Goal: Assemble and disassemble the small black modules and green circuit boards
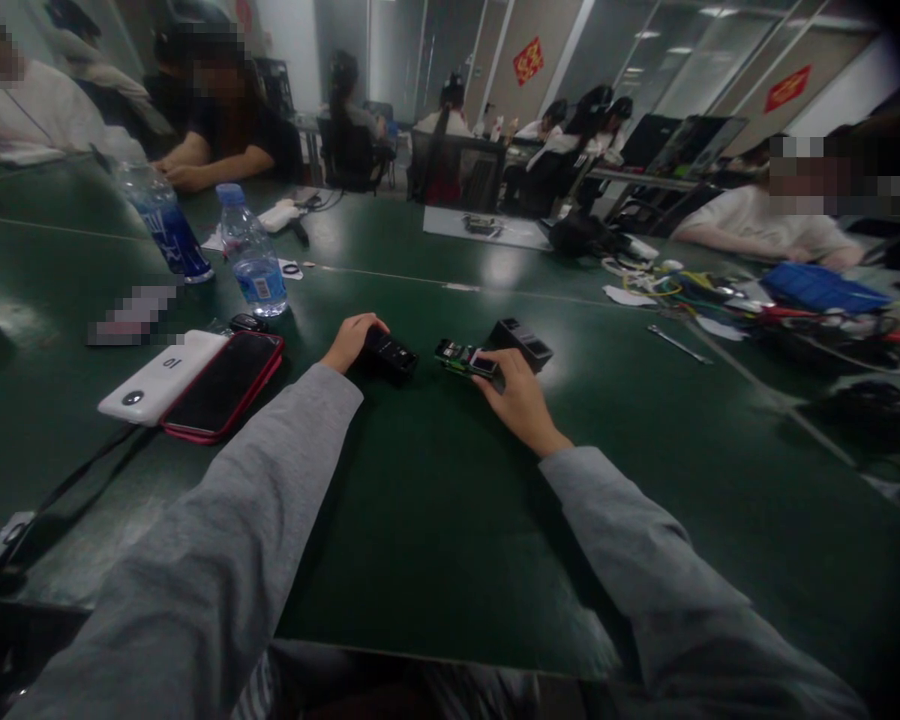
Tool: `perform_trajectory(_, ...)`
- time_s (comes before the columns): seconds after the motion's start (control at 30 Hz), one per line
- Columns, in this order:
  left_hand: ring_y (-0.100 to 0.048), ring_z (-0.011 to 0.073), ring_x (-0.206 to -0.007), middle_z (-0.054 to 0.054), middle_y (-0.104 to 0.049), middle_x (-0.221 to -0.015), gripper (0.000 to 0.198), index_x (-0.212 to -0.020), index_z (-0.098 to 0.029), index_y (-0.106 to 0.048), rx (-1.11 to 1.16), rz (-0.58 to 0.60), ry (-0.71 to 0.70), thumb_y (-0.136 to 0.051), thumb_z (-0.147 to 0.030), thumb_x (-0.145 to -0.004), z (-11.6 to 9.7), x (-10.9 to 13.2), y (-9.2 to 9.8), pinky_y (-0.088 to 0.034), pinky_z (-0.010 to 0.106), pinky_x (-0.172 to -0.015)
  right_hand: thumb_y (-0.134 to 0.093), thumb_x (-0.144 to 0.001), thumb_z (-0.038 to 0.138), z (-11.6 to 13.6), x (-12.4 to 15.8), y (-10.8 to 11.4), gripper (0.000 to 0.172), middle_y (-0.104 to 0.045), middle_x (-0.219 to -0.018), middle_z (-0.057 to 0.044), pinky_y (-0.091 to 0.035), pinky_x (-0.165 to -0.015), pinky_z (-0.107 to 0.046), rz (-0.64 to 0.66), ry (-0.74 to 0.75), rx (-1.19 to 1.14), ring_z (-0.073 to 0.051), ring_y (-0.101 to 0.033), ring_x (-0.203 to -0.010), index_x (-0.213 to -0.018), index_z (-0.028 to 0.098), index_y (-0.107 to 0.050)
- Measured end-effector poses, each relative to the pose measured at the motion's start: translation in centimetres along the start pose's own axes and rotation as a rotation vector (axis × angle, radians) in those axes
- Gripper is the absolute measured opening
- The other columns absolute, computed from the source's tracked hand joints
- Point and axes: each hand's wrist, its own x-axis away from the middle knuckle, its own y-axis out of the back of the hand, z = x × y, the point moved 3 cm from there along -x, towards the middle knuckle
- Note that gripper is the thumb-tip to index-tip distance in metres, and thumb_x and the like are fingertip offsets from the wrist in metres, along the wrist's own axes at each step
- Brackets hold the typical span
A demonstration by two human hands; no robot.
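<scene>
My left hand (352, 340) is closed around the left end of a small black box-shaped device (391, 355), which is at or just above the green table. In my right hand (521, 395) is a small dark module with a green circuit-board edge (461, 358), gripped at its right end between thumb and fingers. A gap separates the two pieces. Just behind my right hand lies a black rectangular casing (523, 343), partly covered by the fingers. Fine details of all three are blurred.
At left are a white power bank (161, 380), a red-cased phone (225, 385) and two bottles, one clear (259, 275) and one blue-labelled (169, 230). Tangled cables (675, 285), a wrench (679, 343) and a blue item (821, 290) lie at right. People sit around the table.
</scene>
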Motion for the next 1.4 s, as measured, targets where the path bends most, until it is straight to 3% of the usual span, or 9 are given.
perform_trajectory(0.33, -0.058, 0.0194, -0.079, 0.006, -0.066, -0.079, 0.040, -0.069, -0.017, -0.067, -0.018, 0.014, 0.004, -0.043, -0.046, -0.083, -0.4, 0.2, 0.1, -0.044, 0.032, -0.081, -0.053, -0.091, 0.027, -0.1, -0.3, 0.7, 0.032, -0.052, -0.117, -0.012, -0.046, -0.095, -0.047, -0.054, -0.017, 0.113, -0.029, -0.050, -0.113, -0.122, 0.024, -0.052)
perform_trajectory(0.47, -0.057, 0.0196, -0.079, 0.005, -0.065, -0.078, 0.040, -0.069, -0.017, -0.066, -0.036, 0.007, 0.021, -0.043, -0.046, -0.082, -0.6, 0.3, 0.0, -0.044, 0.032, -0.080, -0.055, -0.090, 0.039, -1.6, -0.2, 0.7, 0.033, -0.056, -0.115, -0.012, -0.048, -0.092, -0.047, -0.064, -0.142, 0.093, -0.029, -0.055, -0.107, -0.117, 0.021, -0.052)
perform_trajectory(0.57, -0.058, 0.0195, -0.079, 0.006, -0.065, -0.077, 0.039, -0.070, -0.017, -0.066, -0.032, 0.006, 0.041, -0.042, -0.045, -0.083, -0.6, 0.4, 0.0, -0.045, 0.032, -0.079, -0.057, -0.087, 0.052, -2.3, 0.0, 0.3, 0.044, -0.058, -0.114, -0.013, -0.051, -0.084, -0.046, -0.053, -0.230, 0.068, -0.030, -0.059, -0.101, -0.116, 0.020, -0.050)
perform_trajectory(0.77, -0.058, 0.0196, -0.080, 0.005, -0.066, -0.079, 0.039, -0.069, -0.017, -0.068, -0.040, 0.015, 0.012, -0.043, -0.044, -0.083, -0.7, 0.3, 0.0, -0.045, 0.033, -0.081, -0.054, -0.085, 0.064, -2.1, 0.2, 0.0, 0.057, -0.060, -0.111, -0.015, -0.052, -0.079, -0.046, -0.042, -0.284, 0.100, -0.032, -0.062, -0.096, -0.117, 0.018, -0.047)
perform_trajectory(1.1, -0.058, 0.0202, -0.081, 0.006, -0.067, -0.079, 0.039, -0.069, -0.018, -0.068, -0.049, 0.015, 0.000, -0.043, -0.045, -0.082, -0.2, 0.0, 0.0, -0.045, 0.033, -0.082, -0.053, -0.089, 0.040, -0.8, 0.1, -0.1, 0.042, -0.055, -0.119, -0.014, -0.049, -0.091, -0.046, 0.045, -0.100, 0.061, -0.029, -0.057, -0.106, -0.124, 0.019, -0.047)
perform_trajectory(1.4, -0.058, 0.0196, -0.079, 0.006, -0.066, -0.078, 0.039, -0.069, -0.017, -0.067, -0.024, 0.017, -0.001, -0.044, -0.045, -0.083, -0.5, 0.3, 0.0, -0.045, 0.033, -0.080, -0.052, -0.089, 0.037, 0.0, 0.0, 0.0, 0.042, -0.055, -0.117, -0.012, -0.049, -0.092, -0.044, 0.123, -0.037, -0.032, -0.027, -0.058, -0.104, -0.127, 0.021, -0.044)
